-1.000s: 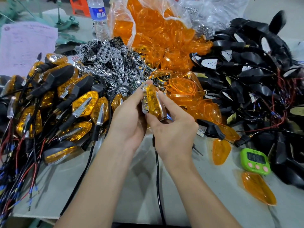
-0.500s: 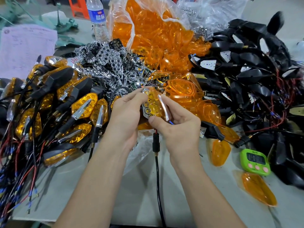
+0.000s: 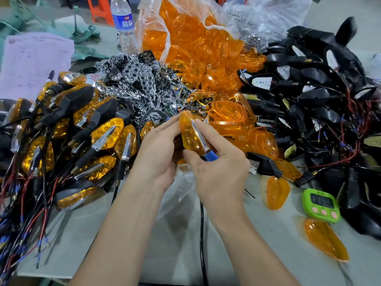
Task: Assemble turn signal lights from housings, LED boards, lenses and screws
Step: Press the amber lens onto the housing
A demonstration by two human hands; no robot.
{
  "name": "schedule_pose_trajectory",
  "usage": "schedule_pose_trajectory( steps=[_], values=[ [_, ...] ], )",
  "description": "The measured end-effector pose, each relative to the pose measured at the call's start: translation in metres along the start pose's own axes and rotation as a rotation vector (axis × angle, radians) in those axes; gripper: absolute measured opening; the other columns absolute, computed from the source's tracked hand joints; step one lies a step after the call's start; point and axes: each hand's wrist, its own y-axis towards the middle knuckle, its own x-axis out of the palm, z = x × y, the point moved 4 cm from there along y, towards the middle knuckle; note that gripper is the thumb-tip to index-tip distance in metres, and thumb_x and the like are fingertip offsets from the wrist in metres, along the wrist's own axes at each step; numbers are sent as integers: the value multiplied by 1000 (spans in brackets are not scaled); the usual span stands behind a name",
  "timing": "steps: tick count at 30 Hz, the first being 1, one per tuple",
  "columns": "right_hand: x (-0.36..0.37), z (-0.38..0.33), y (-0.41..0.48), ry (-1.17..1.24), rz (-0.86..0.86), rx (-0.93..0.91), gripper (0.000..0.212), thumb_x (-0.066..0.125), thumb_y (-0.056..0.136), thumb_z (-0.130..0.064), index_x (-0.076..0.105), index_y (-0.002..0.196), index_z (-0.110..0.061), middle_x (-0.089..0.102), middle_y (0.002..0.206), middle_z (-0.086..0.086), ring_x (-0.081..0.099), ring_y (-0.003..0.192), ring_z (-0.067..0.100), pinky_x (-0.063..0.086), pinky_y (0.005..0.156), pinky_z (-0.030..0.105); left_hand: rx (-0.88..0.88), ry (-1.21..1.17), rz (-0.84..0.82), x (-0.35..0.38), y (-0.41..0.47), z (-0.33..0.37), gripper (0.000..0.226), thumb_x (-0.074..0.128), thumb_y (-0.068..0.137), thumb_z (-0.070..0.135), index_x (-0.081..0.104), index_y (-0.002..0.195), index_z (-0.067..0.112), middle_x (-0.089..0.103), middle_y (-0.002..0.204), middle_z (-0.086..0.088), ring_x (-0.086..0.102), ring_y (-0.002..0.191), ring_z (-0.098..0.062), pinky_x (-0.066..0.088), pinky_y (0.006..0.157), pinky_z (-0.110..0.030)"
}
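Both my hands hold one turn signal light above the table's middle: an orange lens with a chrome strip, edge up. My left hand grips its left side with fingers curled round it. My right hand pinches its right side, thumb at the lower end, with a blue-handled tool tucked in the palm. A black cable hangs down from the hands. Finished lights are piled at left, chrome reflectors behind, loose orange lenses in a bag, black housings at right.
A green timer and two loose orange lenses lie at right on the grey table. A water bottle and a pink paper sheet sit at the back left. Red and black wires trail off the left edge.
The light has turned in my hands from face-up to edge-up, and the hands have closed more tightly around it. The cable's plug is now hidden behind my right hand.
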Motion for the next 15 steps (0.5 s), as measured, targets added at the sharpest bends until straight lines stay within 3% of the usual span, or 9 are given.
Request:
schedule_pose_trajectory(
  steps=[4, 9, 12, 15],
  values=[
    [1, 0, 0, -69, 0, -38, 70, 88, 73, 2, 72, 129, -37, 68, 126, -27, 57, 124, -13, 44, 108, 15, -34, -79, -86, -4, 1, -3, 18, 73, 92, 24, 84, 105, 21, 80, 103, -10, 79, 88, -22, 63, 69, -34],
    [1, -1, 1, -126, 19, -71, 68, 87, 75, 1, 72, 131, -35, 68, 131, -22, 56, 126, -12, 45, 111, 19, -75, -114, -114, -6, 3, -7, 40, 73, 79, 31, 79, 118, 22, 79, 112, -11, 77, 93, -22, 62, 81, -36],
    [2, -3, 0, -179, 20, -109, 67, 86, 76, 2, 71, 133, -31, 65, 133, -21, 54, 128, -11, 42, 113, 18, -100, -124, -124, -6, 1, -8, 32, 71, 81, 31, 82, 111, 26, 79, 111, -8, 76, 92, -21, 52, 87, -35],
    [4, -4, 1, -196, 2, -120, 68, 87, 74, 1, 71, 133, -28, 65, 132, -20, 55, 130, -5, 43, 113, 22, -130, -159, -143, -7, 0, -9, 25, 62, 93, 30, 83, 106, 28, 79, 107, -4, 71, 80, -17, 47, 58, -24]
  ],
)
